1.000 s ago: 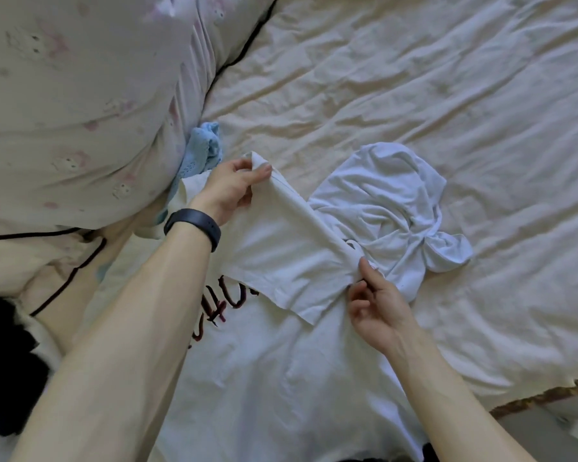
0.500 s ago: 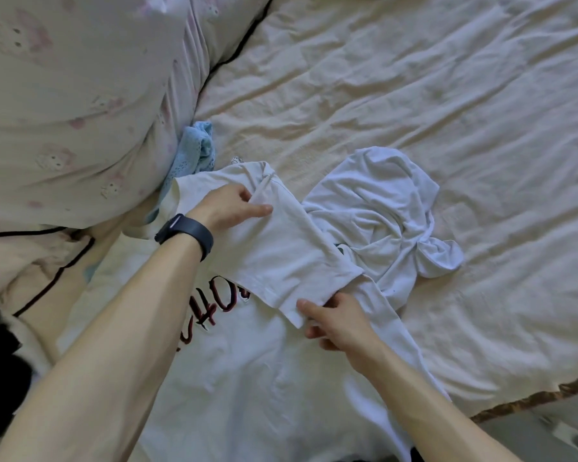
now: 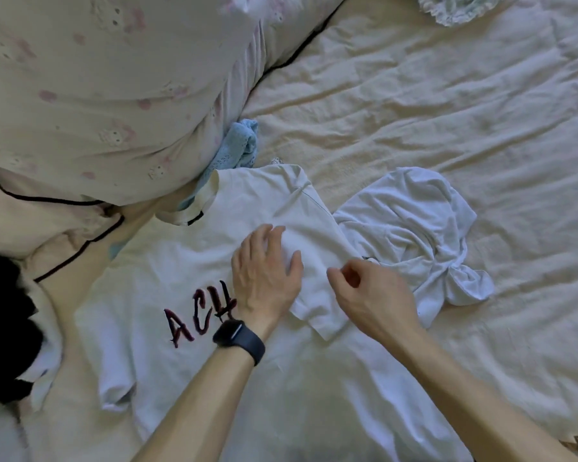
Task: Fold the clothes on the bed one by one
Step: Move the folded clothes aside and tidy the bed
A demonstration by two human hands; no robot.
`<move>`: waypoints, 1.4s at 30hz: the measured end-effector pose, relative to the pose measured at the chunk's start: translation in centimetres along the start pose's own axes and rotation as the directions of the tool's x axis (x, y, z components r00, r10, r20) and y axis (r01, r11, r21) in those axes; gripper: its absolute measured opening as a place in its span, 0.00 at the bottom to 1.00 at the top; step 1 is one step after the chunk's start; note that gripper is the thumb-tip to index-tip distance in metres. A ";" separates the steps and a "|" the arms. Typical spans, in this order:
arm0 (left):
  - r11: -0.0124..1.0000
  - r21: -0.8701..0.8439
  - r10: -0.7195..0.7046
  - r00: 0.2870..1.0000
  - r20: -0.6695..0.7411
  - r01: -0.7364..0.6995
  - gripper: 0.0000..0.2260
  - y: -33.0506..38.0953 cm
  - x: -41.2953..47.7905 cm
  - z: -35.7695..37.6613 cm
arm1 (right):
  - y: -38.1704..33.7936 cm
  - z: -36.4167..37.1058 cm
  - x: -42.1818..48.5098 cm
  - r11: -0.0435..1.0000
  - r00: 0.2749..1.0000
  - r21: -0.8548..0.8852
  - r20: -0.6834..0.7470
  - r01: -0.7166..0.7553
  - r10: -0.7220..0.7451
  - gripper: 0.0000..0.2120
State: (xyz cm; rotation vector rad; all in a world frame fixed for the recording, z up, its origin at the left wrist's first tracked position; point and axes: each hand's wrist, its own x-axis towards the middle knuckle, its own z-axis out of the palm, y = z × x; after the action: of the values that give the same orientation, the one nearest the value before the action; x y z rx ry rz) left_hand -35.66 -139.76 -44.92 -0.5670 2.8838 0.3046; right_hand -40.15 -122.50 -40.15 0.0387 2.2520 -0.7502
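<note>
Toward the bed's [image 3: 447,95] near edge, a lettered white T-shirt [image 3: 147,278] is laid flat.
Its inward-turned sleeve [image 3: 281,208] is pressed by the flat left hand [image 3: 264,275] to set the fold; the right hand [image 3: 371,295] is curled alongside, grip not discernible.

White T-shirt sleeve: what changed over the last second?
The left hand let go of the sleeve edge it held raised, slid toward the person and now presses flat on the sleeve, which lies folded over the white T-shirt. The right hand left the fold line and sits by the sleeve hem, fingers curled; grip unclear. The crumpled white garment and blue cloth stayed put.
</note>
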 end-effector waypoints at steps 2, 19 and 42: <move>0.999 0.021 -0.034 0.997 0.065 0.033 0.24 0.0 -1.5 2.1 | -2.0 -0.3 3.4 0.987 0.991 0.141 -0.116 0.080 -0.064 0.10; 0.998 -0.030 0.052 0.997 0.052 -0.050 0.35 -0.3 -6.6 5.3 | -4.7 5.4 14.9 0.808 0.822 -0.507 -0.293 0.299 -0.488 0.31; 0.759 -0.345 -0.609 0.790 -0.076 0.552 0.36 -14.5 -22.5 1.3 | -3.2 11.1 -2.3 0.481 0.742 -0.609 0.295 0.631 -0.601 0.35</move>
State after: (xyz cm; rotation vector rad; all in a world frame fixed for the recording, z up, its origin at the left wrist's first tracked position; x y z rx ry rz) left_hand -9.37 -144.63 -43.60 -1.5838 2.6403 0.6251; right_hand -32.01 -130.57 -43.08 -1.2143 2.3539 -0.1852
